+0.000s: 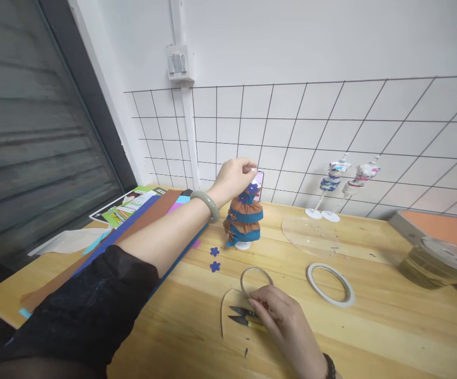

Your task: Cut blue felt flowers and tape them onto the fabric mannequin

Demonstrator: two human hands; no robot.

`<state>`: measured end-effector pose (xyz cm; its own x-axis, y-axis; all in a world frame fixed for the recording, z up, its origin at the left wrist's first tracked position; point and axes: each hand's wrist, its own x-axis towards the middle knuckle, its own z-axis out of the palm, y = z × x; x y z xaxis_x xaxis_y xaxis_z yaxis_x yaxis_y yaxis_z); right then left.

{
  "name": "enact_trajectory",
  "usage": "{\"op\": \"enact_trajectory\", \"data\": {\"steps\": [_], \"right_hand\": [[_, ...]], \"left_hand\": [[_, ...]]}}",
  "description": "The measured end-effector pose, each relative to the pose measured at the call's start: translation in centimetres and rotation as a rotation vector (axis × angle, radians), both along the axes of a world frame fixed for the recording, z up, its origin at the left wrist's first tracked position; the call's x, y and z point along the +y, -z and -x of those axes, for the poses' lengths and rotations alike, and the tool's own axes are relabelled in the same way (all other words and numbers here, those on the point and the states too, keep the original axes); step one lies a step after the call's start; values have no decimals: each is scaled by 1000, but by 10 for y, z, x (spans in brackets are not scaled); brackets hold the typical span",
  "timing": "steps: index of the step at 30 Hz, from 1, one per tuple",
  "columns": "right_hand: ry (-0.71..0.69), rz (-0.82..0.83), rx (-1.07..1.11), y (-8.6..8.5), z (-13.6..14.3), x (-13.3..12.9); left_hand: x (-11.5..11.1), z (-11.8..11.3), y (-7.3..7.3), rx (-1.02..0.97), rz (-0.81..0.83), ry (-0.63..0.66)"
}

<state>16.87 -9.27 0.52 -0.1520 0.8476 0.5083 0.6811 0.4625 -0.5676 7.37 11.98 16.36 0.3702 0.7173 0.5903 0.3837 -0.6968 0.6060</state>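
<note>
fingers of the left hand (236, 179) are bent loosely at the top of a small figure (245, 216) dressed in tiers of orange-brown and blue cloth; whether they grip it cannot be told. the figure stands upright on a white base on the worktop (189, 326), purple flowers at its upper part, with a phone (260, 185) just behind. the right hand (287, 326) is nearly closed, thumb and forefinger drawn together at the near edge of a thin ring (242, 281); whether they pinch it is unclear. yellow-handled scissors (238, 318) lie partly under this hand, blades parted, beside a curved narrow strip (222, 315). two purple flower cutouts (215, 259) lie between the figure and the left forearm. a roll of white tape (311, 281) rests to the right, and farther back two decorated stands (323, 202) lean near the wall grid (243, 117).
</note>
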Motion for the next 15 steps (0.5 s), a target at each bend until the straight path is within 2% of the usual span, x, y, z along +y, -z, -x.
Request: {"op": "enact_trajectory", "data": {"steps": [10,15], "right_hand": [[32,-7,-22,1,1,-1],[14,27,8,1,1,-3]], "left_hand": [[-2,-1,1,45,-63,-3],[-10,8,-1,-38,-114,14]]}}
